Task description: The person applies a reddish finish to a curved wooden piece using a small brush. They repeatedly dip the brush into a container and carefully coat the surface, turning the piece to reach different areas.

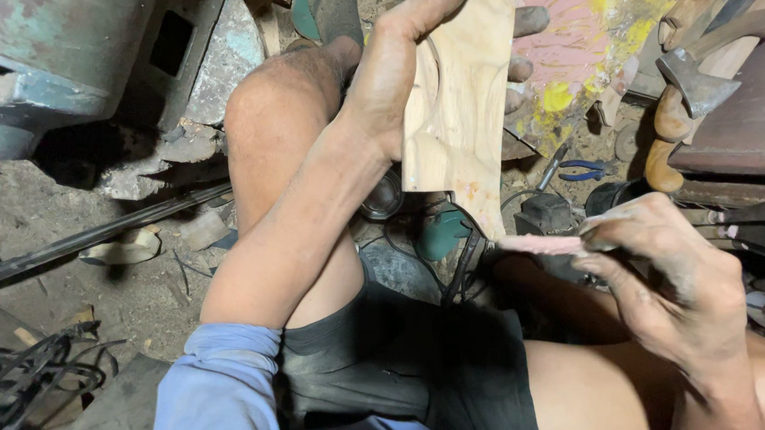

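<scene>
My left hand (396, 61) grips a pale carved wooden board (461, 96), thumb along its near face and fingertips showing past its right edge. The board stands upright over my left knee. My right hand (671, 272) pinches a thin pink stick-like piece (540, 244), which lies level and points left toward the board's lower corner without touching it. I sit low, with both bare knees in view.
A small axe (687, 79) with a wooden handle lies at the upper right beside a paint-smeared board (578, 50). Blue-handled pliers (580, 171) rest on the dirt floor. A green power tool (442, 232) and cables lie between my legs. Grey machinery (57, 36) fills the upper left; tangled wires (10, 378) lie lower left.
</scene>
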